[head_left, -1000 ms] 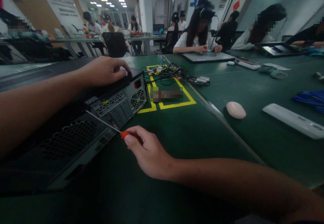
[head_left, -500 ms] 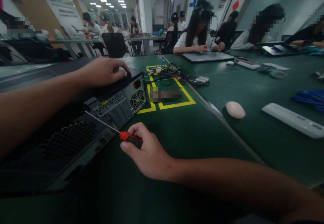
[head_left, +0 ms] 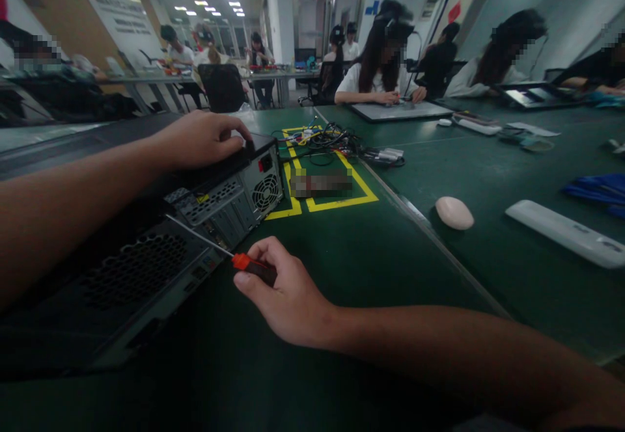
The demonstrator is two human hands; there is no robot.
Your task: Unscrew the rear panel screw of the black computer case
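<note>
The right hand (head_left: 286, 295) is clamped on the red-and-black handle of a slim metal-shafted screwdriver (head_left: 247, 265), its tip set against the rear panel of a black desktop computer case (head_left: 161, 250) lying on the green counter (head_left: 351, 250). The left hand (head_left: 202, 138) presses flat on the case's top edge, gripping nothing.

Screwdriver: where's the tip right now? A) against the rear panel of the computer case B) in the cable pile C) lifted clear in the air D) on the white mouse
A: the right hand holds the screwdriver, its shaft reaching the back of the computer case.
</note>
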